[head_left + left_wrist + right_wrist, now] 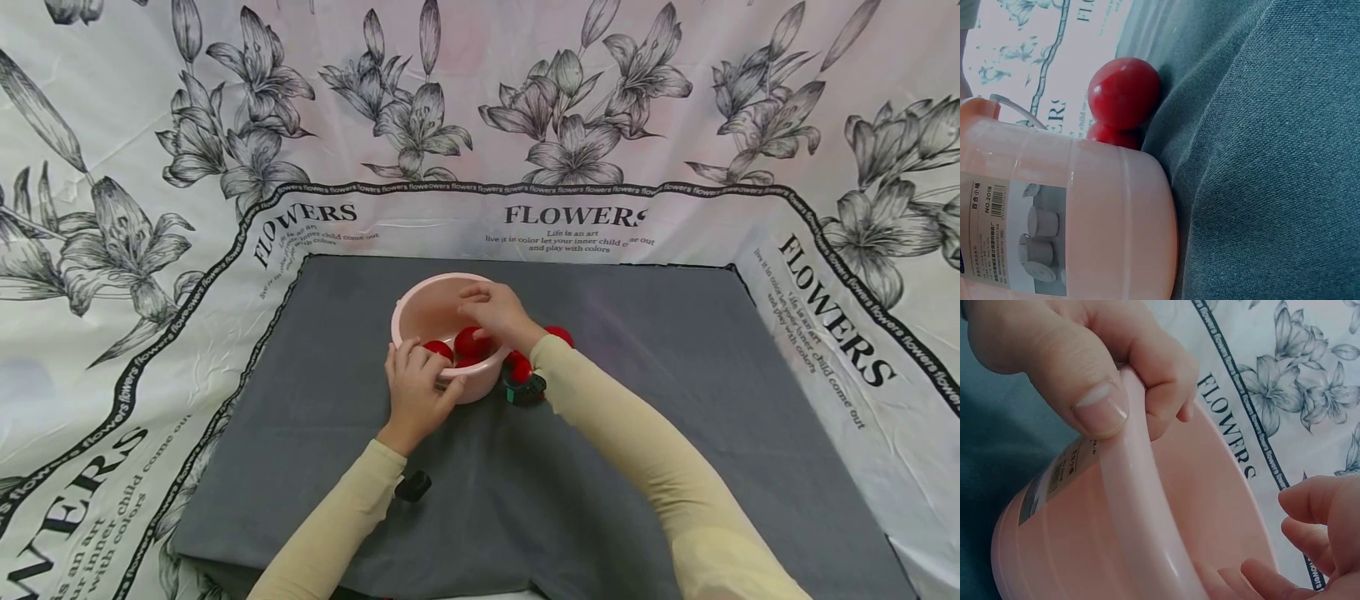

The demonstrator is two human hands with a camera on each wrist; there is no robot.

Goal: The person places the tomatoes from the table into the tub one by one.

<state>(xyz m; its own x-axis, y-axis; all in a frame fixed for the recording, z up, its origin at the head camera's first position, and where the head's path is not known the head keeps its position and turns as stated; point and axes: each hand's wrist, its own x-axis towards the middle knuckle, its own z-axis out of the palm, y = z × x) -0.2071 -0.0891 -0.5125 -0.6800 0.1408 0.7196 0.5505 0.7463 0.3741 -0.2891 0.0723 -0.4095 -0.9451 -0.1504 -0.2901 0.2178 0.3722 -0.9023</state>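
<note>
A pink plastic bucket (427,292) stands tilted toward me on the grey cloth, with several glossy red balls (471,343) inside. My left hand (420,383) grips its near rim; the right wrist view shows the thumb outside the wall and the fingers curled over the rim (1147,506). Over the bucket's right side reaches my right hand (498,312), its fingers loosely bent above the balls. In the right wrist view, the fingers of that hand (1329,531) are spread apart with nothing between them. A printed label (1035,234) covers part of the bucket's outer wall.
More red balls (558,335) lie on the cloth just right of the bucket, partly behind my right wrist. In the left wrist view, one ball (1124,94) sits beside the bucket's base. A flower-printed sheet (450,225) surrounds the grey table cloth (637,333).
</note>
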